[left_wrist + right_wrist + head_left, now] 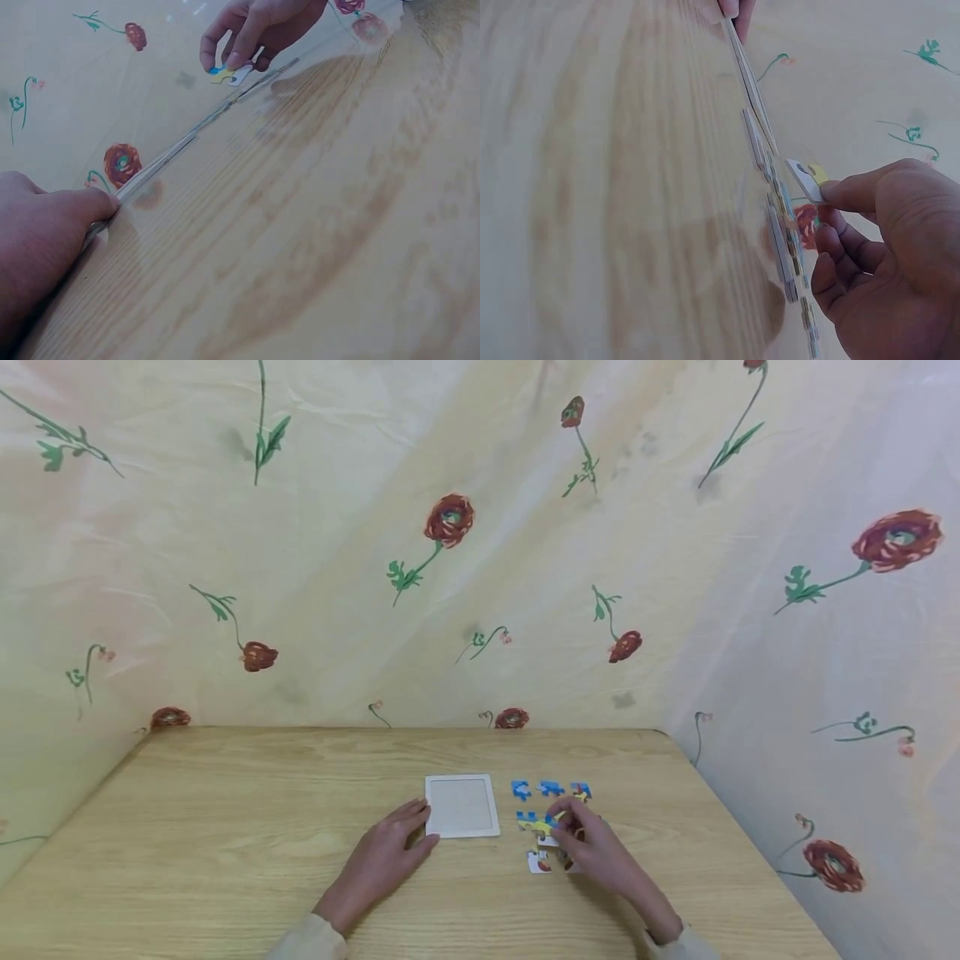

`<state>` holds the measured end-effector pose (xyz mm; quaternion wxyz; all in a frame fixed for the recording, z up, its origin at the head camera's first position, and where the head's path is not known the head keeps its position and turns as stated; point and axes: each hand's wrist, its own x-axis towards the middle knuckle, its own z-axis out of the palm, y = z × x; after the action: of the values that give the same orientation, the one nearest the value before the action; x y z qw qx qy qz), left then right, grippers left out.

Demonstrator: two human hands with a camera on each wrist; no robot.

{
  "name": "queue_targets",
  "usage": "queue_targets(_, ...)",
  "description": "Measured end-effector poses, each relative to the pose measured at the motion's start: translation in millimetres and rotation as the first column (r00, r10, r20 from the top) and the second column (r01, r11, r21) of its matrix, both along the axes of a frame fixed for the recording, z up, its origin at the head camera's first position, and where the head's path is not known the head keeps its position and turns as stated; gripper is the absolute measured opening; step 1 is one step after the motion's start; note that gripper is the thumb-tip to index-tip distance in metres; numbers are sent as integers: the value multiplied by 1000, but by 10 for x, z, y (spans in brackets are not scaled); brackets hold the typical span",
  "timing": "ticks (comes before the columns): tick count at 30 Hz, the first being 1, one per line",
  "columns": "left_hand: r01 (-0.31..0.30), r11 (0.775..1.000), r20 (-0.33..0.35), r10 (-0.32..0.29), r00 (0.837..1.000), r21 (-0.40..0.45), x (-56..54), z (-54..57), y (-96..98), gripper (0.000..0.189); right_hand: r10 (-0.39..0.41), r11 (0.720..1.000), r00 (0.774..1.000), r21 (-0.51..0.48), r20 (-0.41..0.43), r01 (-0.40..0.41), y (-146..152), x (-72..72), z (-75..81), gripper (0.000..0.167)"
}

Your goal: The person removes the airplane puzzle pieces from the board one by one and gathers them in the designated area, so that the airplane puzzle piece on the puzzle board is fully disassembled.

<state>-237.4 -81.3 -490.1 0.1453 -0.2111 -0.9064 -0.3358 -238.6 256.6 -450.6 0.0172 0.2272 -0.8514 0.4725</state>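
A thin white square puzzle frame (493,806) lies flat on the wooden table. My left hand (382,856) grips its near left corner and side, with the thumb at the corner and the fingers on the left edge. Over a group of jigsaw pieces to the right is my right hand (596,852). Between its thumb and finger it pinches a yellow, white and blue jigsaw piece (229,73), which the right wrist view shows tilted above the others. Blue pieces (551,788) lie in the back row; a white piece (540,862) lies nearest me. The right hand hides some pieces.
The light wooden table (247,827) runs back to a flower-printed cloth (322,568), which also hangs along both sides. Loose pieces, such as a blue one (521,790), lie close to the frame's right side.
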Motion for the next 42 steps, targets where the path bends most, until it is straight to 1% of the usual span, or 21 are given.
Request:
queue_targets(6, 1, 1000, 7, -1, 1000, 5, -13, 1, -2, 46, -23, 1000, 1000, -8, -14, 23, 70, 42, -7, 19)
queue_targets(17, -7, 1000, 5, 7, 1000, 0, 3, 1, -6, 47, -105, 994, 994, 28, 18, 105, 201, 99, -2, 19)
queue_targets(24, -6, 1000, 4, 6, 1000, -3, 8, 3, -2, 47, -143, 989, 990, 27, -10, 143, 296, 160, 1, 20)
queue_targets(31, -7, 1000, 10, 7, 1000, -10, 3, -6, -2, 47, -221, 974, 975, 41, 4, 221, 394, 197, -3, 21)
queue_targets(37, -6, 1000, 7, 6, 1000, -18, -8, -13, -4, 48, -235, 971, 972, 42, -32, 236, 483, 232, -18, 23)
queue_targets(39, -7, 1000, 8, 7, 1000, -19, -9, -15, -5, 48, -243, 969, 970, 48, -16, 243, 507, 245, -14, 22)
queue_targets(42, -9, 1000, 12, 9, 1000, -20, -9, -22, -4, 49, -252, 966, 967, 62, 30, 250, 536, 260, -5, 22)
